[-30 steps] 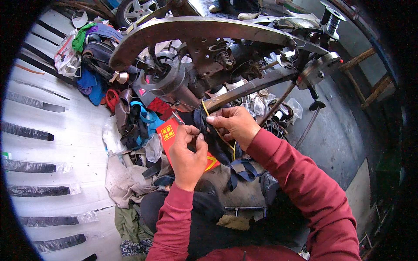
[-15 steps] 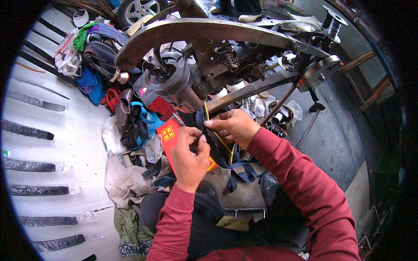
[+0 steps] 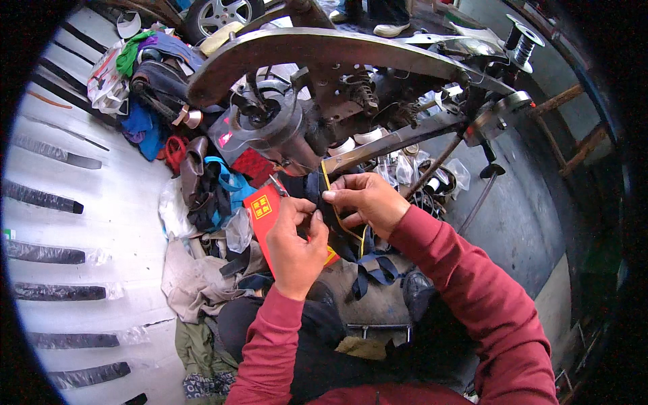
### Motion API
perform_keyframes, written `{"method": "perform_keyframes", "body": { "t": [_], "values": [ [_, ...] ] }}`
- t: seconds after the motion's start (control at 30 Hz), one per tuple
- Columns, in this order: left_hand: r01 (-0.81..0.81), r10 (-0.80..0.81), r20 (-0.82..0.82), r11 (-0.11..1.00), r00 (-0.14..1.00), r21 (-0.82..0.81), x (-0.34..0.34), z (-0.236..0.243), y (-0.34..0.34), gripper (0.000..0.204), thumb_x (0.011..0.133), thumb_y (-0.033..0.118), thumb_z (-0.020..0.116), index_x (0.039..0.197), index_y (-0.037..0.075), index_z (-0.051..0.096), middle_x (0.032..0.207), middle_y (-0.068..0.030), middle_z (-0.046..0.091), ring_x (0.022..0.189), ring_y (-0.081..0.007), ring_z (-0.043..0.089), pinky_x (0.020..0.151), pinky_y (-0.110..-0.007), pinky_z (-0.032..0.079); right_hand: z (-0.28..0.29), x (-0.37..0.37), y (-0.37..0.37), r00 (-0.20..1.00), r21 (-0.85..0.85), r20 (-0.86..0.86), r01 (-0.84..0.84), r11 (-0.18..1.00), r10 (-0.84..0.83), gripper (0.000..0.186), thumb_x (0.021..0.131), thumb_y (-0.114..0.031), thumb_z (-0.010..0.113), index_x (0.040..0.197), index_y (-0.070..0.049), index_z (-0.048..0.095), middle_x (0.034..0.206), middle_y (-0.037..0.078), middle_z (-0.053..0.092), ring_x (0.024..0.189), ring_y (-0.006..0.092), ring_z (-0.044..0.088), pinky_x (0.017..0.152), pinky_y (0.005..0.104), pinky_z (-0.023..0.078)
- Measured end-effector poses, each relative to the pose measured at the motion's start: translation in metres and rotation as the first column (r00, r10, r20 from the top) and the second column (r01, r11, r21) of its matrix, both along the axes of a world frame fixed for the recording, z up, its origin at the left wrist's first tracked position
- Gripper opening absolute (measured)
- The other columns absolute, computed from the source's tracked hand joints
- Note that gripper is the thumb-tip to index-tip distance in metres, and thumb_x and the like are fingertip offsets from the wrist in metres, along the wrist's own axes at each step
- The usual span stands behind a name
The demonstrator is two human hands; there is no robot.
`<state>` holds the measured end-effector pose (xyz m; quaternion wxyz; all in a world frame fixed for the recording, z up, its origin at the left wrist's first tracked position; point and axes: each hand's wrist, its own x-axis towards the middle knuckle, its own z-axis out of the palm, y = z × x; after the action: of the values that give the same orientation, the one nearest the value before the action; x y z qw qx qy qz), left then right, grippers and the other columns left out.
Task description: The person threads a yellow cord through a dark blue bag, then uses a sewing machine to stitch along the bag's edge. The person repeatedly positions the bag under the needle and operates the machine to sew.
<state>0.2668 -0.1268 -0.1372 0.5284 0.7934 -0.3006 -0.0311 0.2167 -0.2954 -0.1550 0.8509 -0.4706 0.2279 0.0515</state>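
In front of me, a dark fabric strap with yellow edging (image 3: 362, 244) hangs below the cylindrical arm of an old metal sewing machine (image 3: 270, 131). My right hand (image 3: 368, 202) pinches it between thumb and fingertips. My left hand (image 3: 297, 246) is closed at the strap's left edge, its fingertips partly hidden from above. A small metal tool tip (image 3: 277, 186) pokes out just past the left fingers; its kind is unclear. Behind that hand lies a red flat packet with yellow print (image 3: 264, 219). The strap's loose navy end (image 3: 374, 270) dangles over my lap.
Clothes and bags, including a beige cloth (image 3: 196, 277), are heaped at left. Beside them, wrapped dark strips (image 3: 61, 291) lie on a white surface. The machine's handwheel (image 3: 499, 115) and thread spool (image 3: 523, 44) stand at right. A car wheel (image 3: 223, 15) is behind.
The view has shifted slightly, so the machine appears a little further right. Both hands stay at the strap, with the right fingers slightly rearranged on it.
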Motion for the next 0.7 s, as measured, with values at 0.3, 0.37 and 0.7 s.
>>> {"method": "perform_keyframes", "body": {
  "t": [0.3,0.37,0.7],
  "values": [
    [-0.043,0.033,0.23,0.998,0.973,0.042,0.0,-0.005,-0.001,0.014,0.083,-0.004,0.07,0.093,0.001,0.061,0.079,-0.0111,0.064,0.07,-0.0235,0.065,0.063,-0.035,0.05,-0.008,0.007,0.006,0.999,-0.407,-0.046,-0.04,0.913,0.023,0.015,0.09,-0.014,0.077,0.095,-0.003,0.069,0.08,0.0,0.066,0.068,0.0087,0.061,0.06,0.0256,0.052],
    [-0.035,0.026,0.225,0.999,0.974,0.036,-0.001,-0.006,-0.002,0.015,0.082,-0.005,0.07,0.092,0.002,0.061,0.081,-0.0114,0.064,0.07,-0.0277,0.063,0.065,-0.038,0.05,-0.01,0.006,0.007,0.999,-0.52,0.03,0.003,0.854,0.015,0.012,0.09,-0.01,0.075,0.095,-0.001,0.069,0.08,0.0,0.066,0.066,0.0073,0.061,0.06,0.0245,0.051],
    [-0.001,-0.016,0.3,0.998,0.954,0.059,-0.005,-0.005,-0.004,0.016,0.081,-0.003,0.071,0.091,0.005,0.061,0.078,-0.0095,0.066,0.074,-0.0341,0.065,0.077,-0.043,0.049,-0.007,0.002,-0.002,0.996,-0.331,0.033,-0.064,0.942,0.079,0.013,0.089,-0.005,0.075,0.101,-0.002,0.069,0.084,0.0,0.069,0.069,0.008,0.064,0.062,0.024,0.053]
  ]
}}
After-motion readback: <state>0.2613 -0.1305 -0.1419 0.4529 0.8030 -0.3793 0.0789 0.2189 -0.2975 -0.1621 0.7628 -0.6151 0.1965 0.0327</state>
